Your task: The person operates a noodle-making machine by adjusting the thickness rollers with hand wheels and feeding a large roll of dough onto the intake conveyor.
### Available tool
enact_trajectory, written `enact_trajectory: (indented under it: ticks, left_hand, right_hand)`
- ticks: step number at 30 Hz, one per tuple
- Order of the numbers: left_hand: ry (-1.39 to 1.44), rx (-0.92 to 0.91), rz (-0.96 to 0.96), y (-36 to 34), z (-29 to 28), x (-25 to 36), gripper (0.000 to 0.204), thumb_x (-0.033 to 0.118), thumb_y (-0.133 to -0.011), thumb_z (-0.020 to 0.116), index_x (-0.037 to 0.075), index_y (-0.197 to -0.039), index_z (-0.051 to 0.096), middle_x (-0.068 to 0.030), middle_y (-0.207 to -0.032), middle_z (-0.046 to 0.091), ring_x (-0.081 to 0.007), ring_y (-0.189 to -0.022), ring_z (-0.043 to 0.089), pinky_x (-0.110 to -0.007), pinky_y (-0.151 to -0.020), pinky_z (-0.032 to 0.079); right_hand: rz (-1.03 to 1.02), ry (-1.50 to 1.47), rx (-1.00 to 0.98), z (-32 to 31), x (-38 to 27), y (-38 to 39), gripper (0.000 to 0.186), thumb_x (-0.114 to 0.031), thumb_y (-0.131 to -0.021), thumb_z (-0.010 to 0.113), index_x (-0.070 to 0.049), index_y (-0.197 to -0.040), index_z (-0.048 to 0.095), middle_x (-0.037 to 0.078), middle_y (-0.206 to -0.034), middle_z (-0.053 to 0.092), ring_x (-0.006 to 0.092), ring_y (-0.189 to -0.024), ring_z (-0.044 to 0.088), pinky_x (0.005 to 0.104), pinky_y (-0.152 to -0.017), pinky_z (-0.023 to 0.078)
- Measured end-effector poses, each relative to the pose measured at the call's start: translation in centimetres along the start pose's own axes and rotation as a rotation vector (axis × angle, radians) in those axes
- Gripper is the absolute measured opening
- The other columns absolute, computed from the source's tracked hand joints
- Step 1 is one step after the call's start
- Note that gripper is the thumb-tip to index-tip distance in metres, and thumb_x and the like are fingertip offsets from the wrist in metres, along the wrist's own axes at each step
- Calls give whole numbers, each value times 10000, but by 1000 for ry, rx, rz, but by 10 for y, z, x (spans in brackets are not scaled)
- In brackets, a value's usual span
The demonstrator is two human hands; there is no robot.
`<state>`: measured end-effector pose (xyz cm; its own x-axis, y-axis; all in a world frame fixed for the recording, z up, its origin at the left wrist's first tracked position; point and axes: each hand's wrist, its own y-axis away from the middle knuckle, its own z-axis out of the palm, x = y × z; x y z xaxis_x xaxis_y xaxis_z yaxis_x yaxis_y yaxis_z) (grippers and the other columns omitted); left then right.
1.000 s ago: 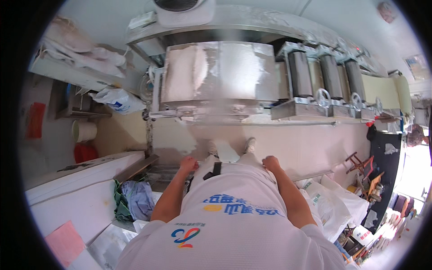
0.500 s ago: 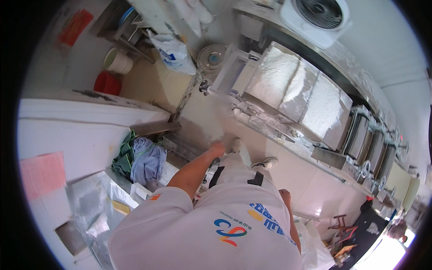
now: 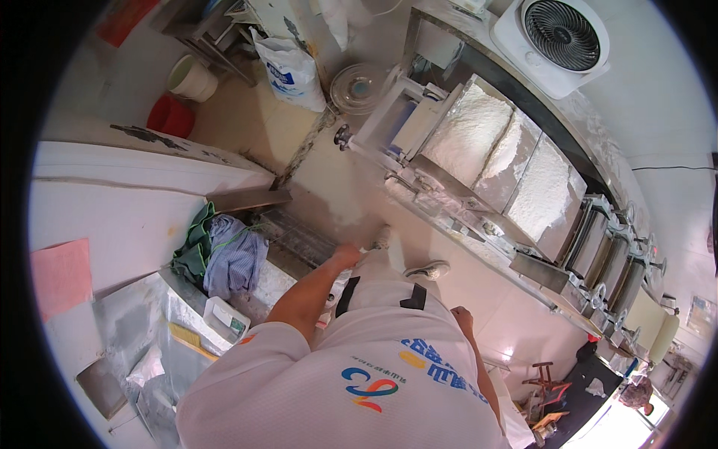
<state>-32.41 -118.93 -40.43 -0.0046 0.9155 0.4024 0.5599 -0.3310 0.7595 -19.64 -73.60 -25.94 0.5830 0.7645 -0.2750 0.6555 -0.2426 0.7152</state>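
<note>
My left hand (image 3: 345,255) hangs low in front of my left thigh, fingers loosely curled in, with nothing seen in it. At my right hip my right hand (image 3: 462,318) hangs with its fingers bent, also holding nothing I can see. Neither hand touches a tool. Ahead on the right runs a long metal roller machine (image 3: 598,232) with handwheels. White flour (image 3: 473,131) lies thick on its metal plates. Left of my left arm lie a striped blue cloth (image 3: 236,258) and a green cloth (image 3: 193,239), heaped together.
A white scale-like box (image 3: 226,320) and a yellow brush (image 3: 193,340) lie at lower left. Farther off stand a white sack (image 3: 290,75), a red bucket (image 3: 170,116) and a cream bucket (image 3: 193,78). A white fan (image 3: 557,41) sits behind the machine. Another person (image 3: 638,394) is at far right.
My view has turned and shifted slightly; the fan and machine now sit lower and sharper in view. My left hand has moved slightly left, and my feet have shifted. Both hands stay without an object.
</note>
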Motion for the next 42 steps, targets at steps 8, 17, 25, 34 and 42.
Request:
enact_trajectory:
  ticks: [8,17,25,34,42]
  left_hand:
    - [97,-134,-113,-3,-19,-39,186,177,-753,749,104,-919,790,-140,-914,759,-348,-903,745,-468,-727,608]
    - [-384,-2,181,-19,-24,-8,140,246,-827,690,146,-809,785,-9,-678,726,-181,-614,724,-369,-606,598]
    - [265,-107,-143,-41,-5,14,141,212,-812,701,111,-811,800,-88,-774,757,-264,-733,753,-403,-708,608]
    - [-316,-68,269,-26,-34,-9,170,145,-866,646,79,-763,764,-78,-725,759,-206,-634,746,-367,-623,606]
    - [-229,-44,31,-28,-28,-18,168,222,-710,817,143,-859,820,-117,-940,771,-298,-896,757,-434,-805,603]
  right_hand:
    - [48,-67,24,3,-16,10,246,-260,-865,646,-56,-913,776,186,-909,762,355,-884,735,461,-826,572]
    - [48,-84,40,10,-10,15,263,-281,-859,651,-58,-909,781,184,-923,764,354,-898,735,457,-848,570]
    - [57,-99,61,13,-5,16,255,-270,-856,657,-55,-914,780,183,-903,764,356,-873,735,457,-833,574]
    - [91,-145,47,11,-9,20,284,-300,-862,671,-51,-937,786,193,-873,764,327,-852,749,440,-798,584]
    - [42,-159,50,9,-10,17,280,-296,-861,669,-52,-934,786,187,-866,763,323,-851,749,434,-793,584]
